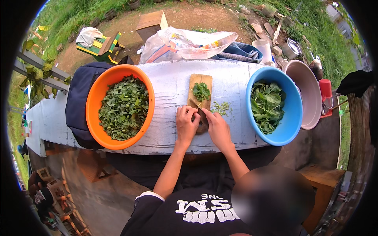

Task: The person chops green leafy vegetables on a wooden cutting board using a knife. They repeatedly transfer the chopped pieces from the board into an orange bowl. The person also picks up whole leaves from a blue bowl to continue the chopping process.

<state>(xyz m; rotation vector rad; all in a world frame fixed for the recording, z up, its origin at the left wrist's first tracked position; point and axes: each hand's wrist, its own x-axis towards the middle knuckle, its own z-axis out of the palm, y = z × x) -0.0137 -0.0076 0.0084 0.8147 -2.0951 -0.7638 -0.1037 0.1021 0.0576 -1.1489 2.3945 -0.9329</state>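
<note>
On a small wooden cutting board lies a bunch of green leaves. A thin knife blade slants across the board just below the leaves, towards my right fingertips. My left hand has its fingers pinched at the lower end of the bunch, seemingly on a pale stem. Close beside it, my right hand is closed with its index finger stretched forward, seemingly on the knife; its handle is hidden. Small green cuttings are scattered right of the board. Chopped greens fill an orange basin; whole leaves lie in a blue basin.
A dark backpack stands left of the orange basin on the pale table. Behind the board are a clear plastic bag and folded blue cloth. A greyish-pink basin and a red item stand at the right.
</note>
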